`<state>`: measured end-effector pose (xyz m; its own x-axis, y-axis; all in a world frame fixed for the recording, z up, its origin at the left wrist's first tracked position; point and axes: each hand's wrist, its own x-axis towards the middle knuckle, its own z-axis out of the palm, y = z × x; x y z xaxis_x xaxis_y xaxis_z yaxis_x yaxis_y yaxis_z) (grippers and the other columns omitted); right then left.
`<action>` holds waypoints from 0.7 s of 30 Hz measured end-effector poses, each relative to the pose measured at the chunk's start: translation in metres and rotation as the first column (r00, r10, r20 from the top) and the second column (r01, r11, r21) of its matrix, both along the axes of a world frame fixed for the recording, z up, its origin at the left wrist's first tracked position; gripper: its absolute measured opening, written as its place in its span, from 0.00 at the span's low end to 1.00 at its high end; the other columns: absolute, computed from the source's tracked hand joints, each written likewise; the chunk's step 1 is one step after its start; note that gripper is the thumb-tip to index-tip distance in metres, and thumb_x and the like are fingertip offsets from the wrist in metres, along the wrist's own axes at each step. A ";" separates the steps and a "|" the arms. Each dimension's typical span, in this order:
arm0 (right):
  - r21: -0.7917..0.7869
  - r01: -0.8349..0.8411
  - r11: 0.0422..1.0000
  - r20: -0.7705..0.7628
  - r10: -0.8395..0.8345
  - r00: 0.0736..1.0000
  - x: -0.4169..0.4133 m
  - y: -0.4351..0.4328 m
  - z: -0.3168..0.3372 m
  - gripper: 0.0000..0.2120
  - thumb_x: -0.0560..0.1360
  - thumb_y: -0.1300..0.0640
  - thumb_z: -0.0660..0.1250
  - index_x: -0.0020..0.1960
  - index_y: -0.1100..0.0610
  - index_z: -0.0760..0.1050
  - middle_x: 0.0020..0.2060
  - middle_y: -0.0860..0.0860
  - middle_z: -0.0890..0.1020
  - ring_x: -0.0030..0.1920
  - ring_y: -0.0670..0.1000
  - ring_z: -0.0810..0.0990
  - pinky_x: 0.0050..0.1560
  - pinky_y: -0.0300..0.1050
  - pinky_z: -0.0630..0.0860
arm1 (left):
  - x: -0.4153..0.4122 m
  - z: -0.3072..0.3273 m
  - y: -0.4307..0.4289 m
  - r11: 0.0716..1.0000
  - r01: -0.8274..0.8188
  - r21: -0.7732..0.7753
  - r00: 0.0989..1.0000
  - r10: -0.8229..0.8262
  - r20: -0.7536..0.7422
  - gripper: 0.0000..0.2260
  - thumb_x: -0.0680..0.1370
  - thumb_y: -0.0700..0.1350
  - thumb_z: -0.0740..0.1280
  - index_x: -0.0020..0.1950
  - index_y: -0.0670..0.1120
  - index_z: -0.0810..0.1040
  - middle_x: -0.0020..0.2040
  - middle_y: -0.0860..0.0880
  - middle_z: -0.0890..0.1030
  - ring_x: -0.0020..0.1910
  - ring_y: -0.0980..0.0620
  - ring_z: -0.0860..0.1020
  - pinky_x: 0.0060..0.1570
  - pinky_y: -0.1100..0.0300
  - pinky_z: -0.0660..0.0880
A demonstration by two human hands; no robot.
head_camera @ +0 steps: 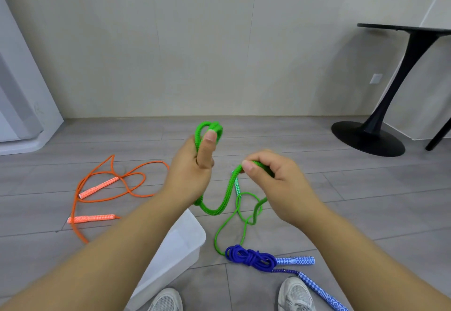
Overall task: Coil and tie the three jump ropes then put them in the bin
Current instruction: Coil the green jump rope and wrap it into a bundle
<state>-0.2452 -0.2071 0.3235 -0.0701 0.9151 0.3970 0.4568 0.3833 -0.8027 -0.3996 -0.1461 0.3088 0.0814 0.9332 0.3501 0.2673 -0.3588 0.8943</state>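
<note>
My left grip (192,164) is clamped on the green rope (219,209) loops and my right grip (271,176) pinches the feed. The slack lies crossed on the floor (353,213) beside the bin (185,237). Yanking could knot it or slip my loops.

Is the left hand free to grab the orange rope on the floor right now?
Probably not: the left hand grips loops of the green rope. Nothing blocks the way to the orange rope, though.
</note>
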 end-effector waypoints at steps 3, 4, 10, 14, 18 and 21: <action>-0.006 0.050 0.999 -0.091 -0.050 0.995 -0.008 0.006 0.006 0.10 0.76 0.55 0.65 0.37 0.45 0.75 0.32 0.43 0.74 0.33 0.39 0.72 0.37 0.30 0.67 | 0.008 0.006 -0.014 0.995 0.073 -0.072 0.997 -0.075 -0.034 0.31 0.66 0.72 0.41 0.35 0.46 0.67 0.26 0.52 0.67 0.21 0.58 0.62 0.27 0.59 0.61; -0.004 0.061 0.998 -0.101 -0.061 0.993 -0.011 0.008 0.008 0.11 0.76 0.56 0.65 0.36 0.45 0.75 0.32 0.43 0.75 0.34 0.39 0.72 0.37 0.31 0.68 | 0.011 0.008 -0.018 0.990 0.107 -0.093 0.993 -0.111 -0.046 0.31 0.65 0.71 0.40 0.35 0.45 0.67 0.26 0.50 0.67 0.20 0.58 0.62 0.27 0.59 0.62; 0.048 0.212 0.976 -0.094 -0.207 0.974 -0.009 0.020 0.010 0.08 0.73 0.54 0.69 0.36 0.46 0.77 0.39 0.48 0.81 0.42 0.47 0.78 0.46 0.43 0.74 | 0.015 0.018 -0.026 0.943 0.280 -0.178 0.945 -0.304 -0.123 0.32 0.68 0.76 0.47 0.40 0.50 0.76 0.28 0.52 0.71 0.20 0.59 0.65 0.25 0.64 0.64; 0.044 0.280 0.959 -0.135 -0.272 0.953 -0.005 0.022 0.011 0.07 0.70 0.54 0.72 0.35 0.49 0.76 0.34 0.47 0.80 0.35 0.43 0.75 0.38 0.36 0.71 | 0.016 0.020 -0.023 0.897 0.420 -0.137 0.868 -0.441 -0.228 0.10 0.73 0.47 0.71 0.40 0.59 0.71 0.26 0.68 0.75 0.28 0.71 0.72 0.30 0.76 0.66; -0.017 0.252 0.968 -0.175 -0.251 0.952 0.001 0.024 0.014 0.07 0.66 0.55 0.75 0.34 0.52 0.78 0.27 0.44 0.78 0.29 0.39 0.73 0.33 0.32 0.69 | 0.010 0.014 -0.018 0.862 0.428 -0.272 0.847 -0.488 -0.213 0.11 0.72 0.42 0.72 0.46 0.54 0.72 0.38 0.57 0.77 0.32 0.65 0.75 0.32 0.72 0.69; -0.046 0.238 0.970 -0.134 -0.243 0.961 0.009 0.024 0.013 0.08 0.64 0.54 0.77 0.34 0.53 0.79 0.28 0.47 0.78 0.29 0.41 0.72 0.33 0.35 0.70 | 0.005 0.012 -0.018 0.831 0.423 -0.361 0.856 -0.497 -0.140 0.05 0.77 0.43 0.67 0.48 0.43 0.73 0.35 0.49 0.78 0.33 0.51 0.78 0.33 0.63 0.70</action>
